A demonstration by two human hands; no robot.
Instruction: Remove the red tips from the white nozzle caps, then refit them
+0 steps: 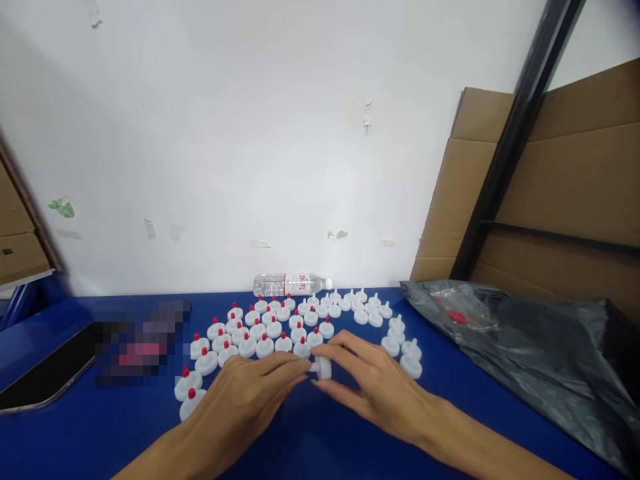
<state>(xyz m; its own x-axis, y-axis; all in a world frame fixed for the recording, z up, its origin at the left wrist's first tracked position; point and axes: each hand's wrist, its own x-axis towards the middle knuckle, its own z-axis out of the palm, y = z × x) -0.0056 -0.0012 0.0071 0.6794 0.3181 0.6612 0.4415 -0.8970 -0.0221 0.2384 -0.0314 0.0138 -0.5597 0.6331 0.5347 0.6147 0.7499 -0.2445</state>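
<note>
Between the thumb and fingers of my right hand (370, 373) is a white plastic nozzle cap (325, 368), turned on its side with its spout pointing left. My left hand (255, 387) is closed in a pinch at the spout's tip; whatever lies between those fingertips is hidden. Beyond and left of my hands stand several white nozzle caps with red tips (247, 347), spouts up, in loose rows. Farther back and to the right are several plain white nozzle caps (411, 365) without red tips, some stacked in twos.
A clear water bottle (273, 285) lies along the wall behind the caps. On the right, a dark plastic sheet or bag (540, 360) carries a clear bag of red pieces (457, 315). A phone-like dark slab (45, 370) and a blurred-out item (145, 347) lie left on the blue table (350, 447).
</note>
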